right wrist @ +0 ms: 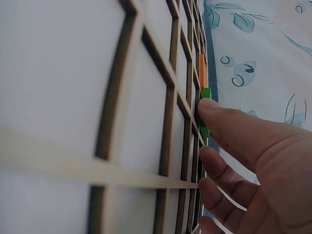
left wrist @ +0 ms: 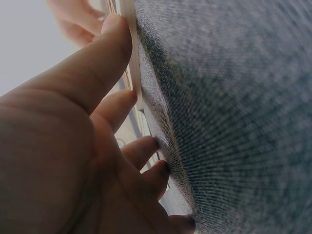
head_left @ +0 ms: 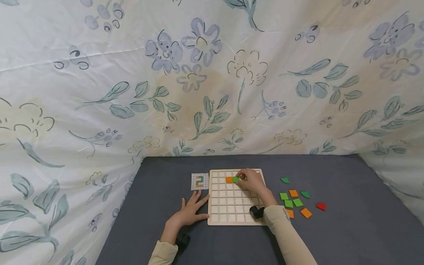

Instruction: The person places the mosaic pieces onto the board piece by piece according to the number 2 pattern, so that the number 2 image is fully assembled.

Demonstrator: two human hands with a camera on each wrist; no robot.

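A wooden grid board [head_left: 209,206] with square cells lies on the dark table. My right hand [head_left: 252,182] reaches over its far part and pinches a green square tile [head_left: 235,179] at a cell in an upper row. In the right wrist view the thumb lies on that green tile [right wrist: 205,130]. Directly left of it, an orange square tile [head_left: 229,180] sits in the board. My left hand [head_left: 188,212] rests on the table with fingers spread, thumb and index fingertips at the board's left edge [left wrist: 129,53].
A small pattern card [head_left: 195,187] with a coloured figure lies beside the board's far left corner. To the right are several loose pieces: green squares [head_left: 297,202], orange squares [head_left: 306,212], green rounded pieces [head_left: 305,194] and a red one [head_left: 321,206]. Floral cloth [head_left: 212,110] hangs behind.
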